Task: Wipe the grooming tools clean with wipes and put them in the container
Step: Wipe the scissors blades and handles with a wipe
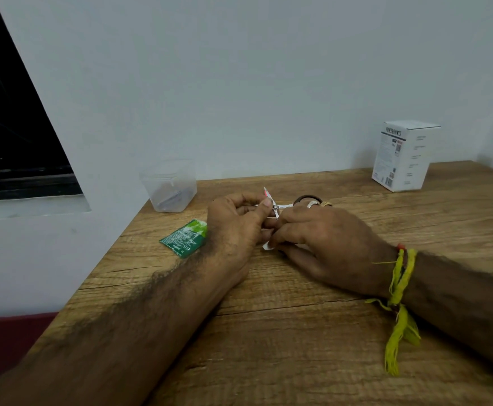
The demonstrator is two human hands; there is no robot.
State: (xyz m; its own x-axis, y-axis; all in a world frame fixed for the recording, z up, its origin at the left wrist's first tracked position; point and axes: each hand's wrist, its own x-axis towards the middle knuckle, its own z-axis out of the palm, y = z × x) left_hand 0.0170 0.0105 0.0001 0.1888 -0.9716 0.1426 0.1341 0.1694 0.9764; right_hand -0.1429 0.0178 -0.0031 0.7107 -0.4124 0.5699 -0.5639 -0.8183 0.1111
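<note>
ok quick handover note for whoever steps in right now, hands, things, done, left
Left hand pinches the small open metal scissors above the wooden table.
Right hand holds a white wipe against them.
The clear plastic container at the wall already holds some tools; they are too blurred to name.
The torn green wipe sachet lies by the left wrist.
Left: finish wiping, then put the scissors in the container.

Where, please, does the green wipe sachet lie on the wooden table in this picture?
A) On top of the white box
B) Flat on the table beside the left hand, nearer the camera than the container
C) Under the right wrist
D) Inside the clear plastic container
B: the green sachet lies flat on the table just left of the left hand, on the near side of the clear container.
</note>
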